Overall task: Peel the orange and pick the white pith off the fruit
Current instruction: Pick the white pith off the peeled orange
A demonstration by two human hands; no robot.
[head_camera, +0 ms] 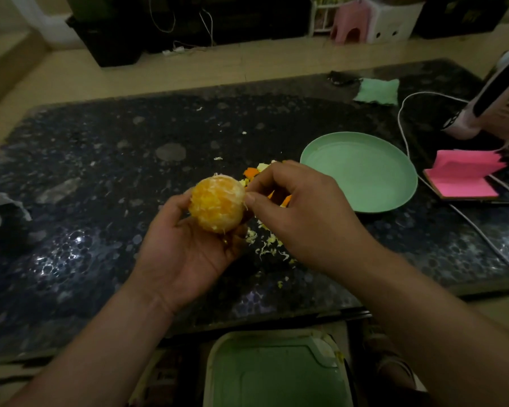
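A peeled orange (216,204) with patches of white pith sits in my left hand (188,248), whose fingers curl under and around it above the dark table. My right hand (294,207) is at the fruit's right side, thumb and forefinger pinching a strand of pith at its edge. Orange peel pieces (252,173) lie on the table behind my right hand. Shreds of white pith (266,245) are scattered on the table below the fruit.
An empty green plate (362,171) stands right of the hands. Pink sticky notes (465,177), a white cable (406,142) and a pink device (488,113) are at the far right. A green cloth (378,91) lies at the back. A green bin (276,371) sits below the table's near edge (100,342).
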